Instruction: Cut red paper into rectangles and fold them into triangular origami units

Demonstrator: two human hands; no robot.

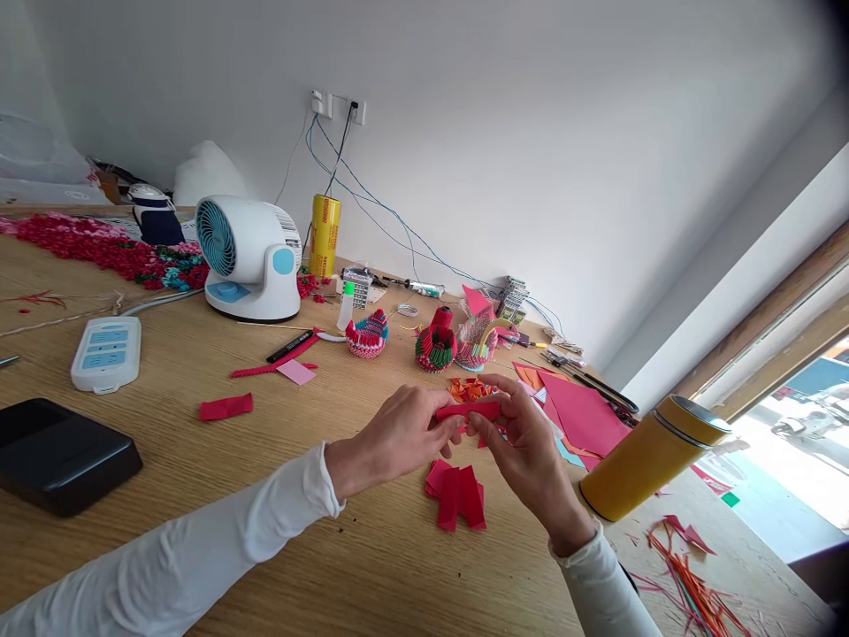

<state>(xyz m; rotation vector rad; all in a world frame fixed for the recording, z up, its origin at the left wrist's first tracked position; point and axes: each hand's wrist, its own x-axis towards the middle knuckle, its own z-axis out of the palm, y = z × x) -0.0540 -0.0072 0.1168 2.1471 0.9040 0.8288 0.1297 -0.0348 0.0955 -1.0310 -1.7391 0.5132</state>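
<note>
Between my two hands, above the table, is a narrow folded strip of red paper (470, 410). My left hand (412, 433) pinches its left end, and my right hand (523, 435) grips the right end between thumb and fingers. Below them on the wood lie several red paper rectangles (457, 497), overlapping in a small pile. Behind my right hand sits a heap of orange folded paper pieces (470, 389), partly hidden. Off to the left a single red paper piece (226, 407) lies by itself.
A yellow thermos (653, 458) stands right of my right hand, near orange paper strips (696, 584). Folded-paper models (436, 343) and red sheets (584, 411) lie behind. Leftward are a white fan (252, 257), a power strip (107, 352) and a black box (63, 451).
</note>
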